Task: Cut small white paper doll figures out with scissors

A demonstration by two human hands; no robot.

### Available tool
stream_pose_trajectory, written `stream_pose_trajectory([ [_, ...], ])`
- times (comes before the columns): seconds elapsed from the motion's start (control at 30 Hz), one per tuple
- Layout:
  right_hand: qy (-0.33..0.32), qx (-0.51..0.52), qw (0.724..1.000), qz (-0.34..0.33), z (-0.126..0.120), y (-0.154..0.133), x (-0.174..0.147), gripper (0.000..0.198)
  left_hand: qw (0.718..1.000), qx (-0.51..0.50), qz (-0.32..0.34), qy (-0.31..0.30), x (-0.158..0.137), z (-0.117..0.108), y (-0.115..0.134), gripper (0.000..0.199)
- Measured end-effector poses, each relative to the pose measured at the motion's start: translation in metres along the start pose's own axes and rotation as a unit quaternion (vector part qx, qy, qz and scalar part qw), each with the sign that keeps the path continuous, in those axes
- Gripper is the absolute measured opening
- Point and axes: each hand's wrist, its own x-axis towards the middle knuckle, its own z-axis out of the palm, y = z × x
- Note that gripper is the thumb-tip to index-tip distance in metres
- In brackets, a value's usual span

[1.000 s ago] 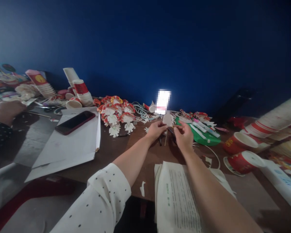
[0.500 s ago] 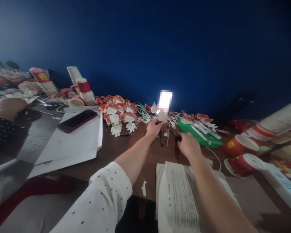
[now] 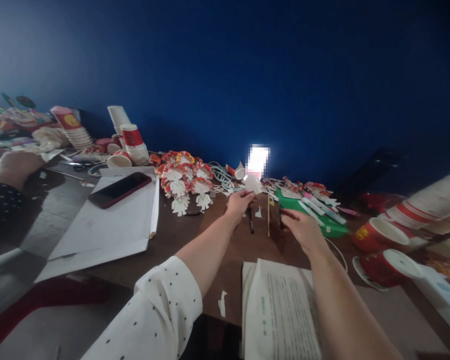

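Toward twelve o'clock on the brown table point(image 3: 234, 255), the left hand point(image 3: 240, 204) pinches a white paper cut-out point(image 3: 253, 184). At two o'clock the right hand point(image 3: 302, 229) reaches up against a dark slender tool point(image 3: 280, 219); whether it grips it, I cannot tell. A thin stick point(image 3: 269, 215) lies between the hands. Good handling here likely means a light pinch near the paper's edge, leaving it unbent, with the tool's tip well clear
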Motion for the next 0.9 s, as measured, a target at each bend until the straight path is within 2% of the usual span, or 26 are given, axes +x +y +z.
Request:
stream_pose_trajectory([
  [0.1, -0.008, 0.210, 0.978, 0.017, 0.005, -0.003, -0.001, 0.041, 0.999, -0.020, -0.026, -0.001, -0.001, 0.000, 0.001, 0.011],
  [0.2, -0.074, 0.297, 0.952, 0.028, 0.010, -0.009, -0.006, 0.040, 0.999, -0.037, -0.033, -0.008, -0.003, 0.001, 0.001, 0.015],
  [0.37, -0.150, 0.299, 0.940, 0.063, 0.019, -0.017, -0.016, 0.045, 0.998, -0.057, -0.033, -0.011, -0.003, 0.000, 0.001, 0.017],
  [0.6, -0.132, 0.286, 0.946, 0.071, 0.031, -0.018, -0.023, 0.067, 0.993, -0.113, -0.034, -0.006, -0.004, 0.000, 0.003, 0.021],
  [0.73, -0.113, 0.238, 0.964, 0.045, 0.033, -0.015, -0.020, 0.063, 0.990, -0.139, -0.029, -0.006, -0.006, 0.001, 0.005, 0.023],
  [0.9, -0.154, 0.249, 0.956, 0.016, 0.033, -0.011, -0.018, 0.056, 0.987, -0.155, -0.039, 0.004, -0.010, 0.003, 0.010, 0.020],
])
